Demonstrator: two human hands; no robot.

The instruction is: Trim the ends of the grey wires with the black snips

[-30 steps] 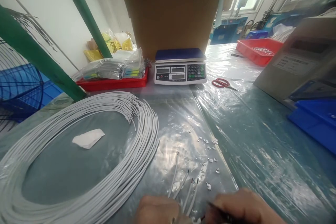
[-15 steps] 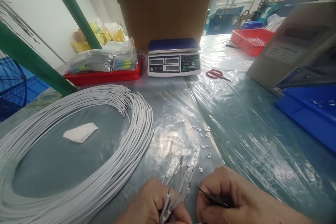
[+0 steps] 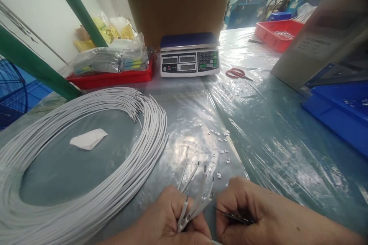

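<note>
My left hand (image 3: 169,218) is closed round a small bunch of white wire ends (image 3: 195,187) that fan up and away from it. My right hand (image 3: 247,208) is closed on thin dark tweezers (image 3: 232,216) whose tips point left toward the wires. Several tiny metal terminals (image 3: 220,143) lie scattered on the plastic-covered table (image 3: 273,138) just beyond both hands. A large coil of white wires (image 3: 94,183) lies to the left, with a folded white cloth (image 3: 87,139) inside its ring.
A weighing scale (image 3: 189,56) stands at the back before a brown cardboard box (image 3: 175,0). Red scissors (image 3: 237,73) lie to its right. There are red trays (image 3: 112,78) with plastic bags, another red tray (image 3: 277,34), a grey machine (image 3: 319,42), a blue bin (image 3: 342,111) and a green post (image 3: 37,67).
Both hands have come further up into view. The left hand now grips the wire ends more tightly, and the tweezers sit closer to them. The view has tilted slightly downward.
</note>
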